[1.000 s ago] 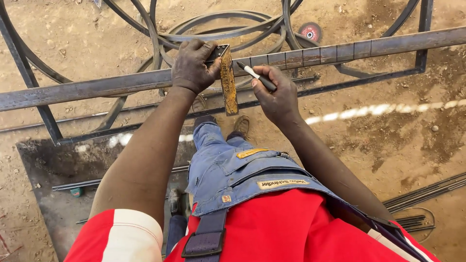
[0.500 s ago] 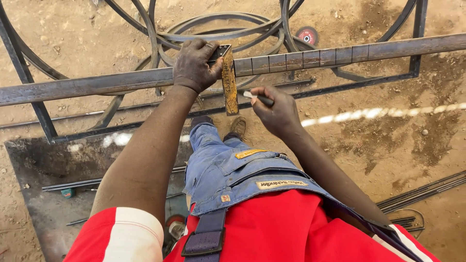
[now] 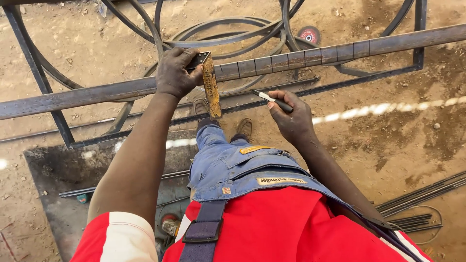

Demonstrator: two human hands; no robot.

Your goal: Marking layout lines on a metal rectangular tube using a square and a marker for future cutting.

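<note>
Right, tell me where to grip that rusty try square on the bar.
Probably by its dark stock, from the left, as the left hand does. The stock lies along the steel bar, while the rusty blade hangs across it, towards the person.

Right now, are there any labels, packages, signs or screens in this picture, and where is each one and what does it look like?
Long tag: on the waistband of the blue denim trousers, a narrow pale strip with dark print.
Pocket tag: further down the same trousers, a slanted yellow strip.
Small patch: left end of the waistband, a tiny orange square.
Disc label: on the ground beyond the steel bar, a round red centre on a dark disc.
</note>
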